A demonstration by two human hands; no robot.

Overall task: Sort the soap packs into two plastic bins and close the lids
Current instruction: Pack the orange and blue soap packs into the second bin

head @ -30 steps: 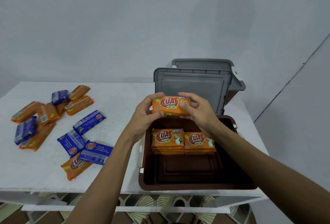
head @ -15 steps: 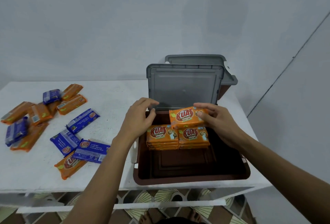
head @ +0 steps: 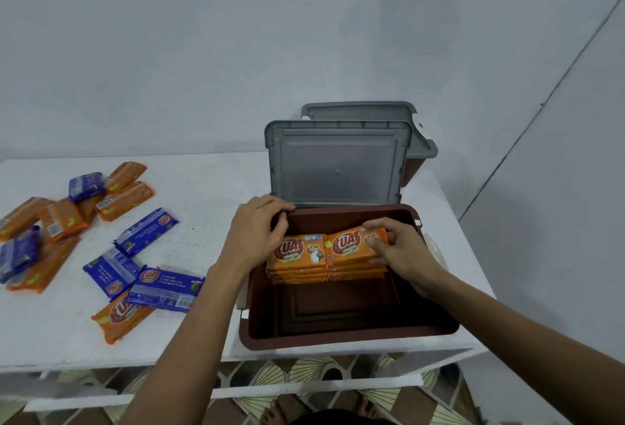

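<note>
Soap packs [head: 148,226] litter your worktop [head: 209,187], lid [head: 334,167] open; right hand [head: 406,252] fingers [head: 378,223] hold an orange pack [head: 351,243] in the bin [head: 338,340]; left hand [head: 253,231] grip unclear.

Everything sits on the table [head: 209,187]. The near bin [head: 338,336] is at its right front, and its lid [head: 338,167] stands upright behind it. The second bin [head: 411,172] lies behind that lid, a little to the right. In the near bin's far half, the left stack [head: 297,257] and the right stack [head: 355,272] lie side by side, touching. My left hand [head: 253,231] rests at the left stack's left end. My right hand [head: 402,252] pinches the top pack [head: 348,245] of the right stack. Loose packs [head: 142,275] lie scattered on the table to the left of the near bin.
</note>
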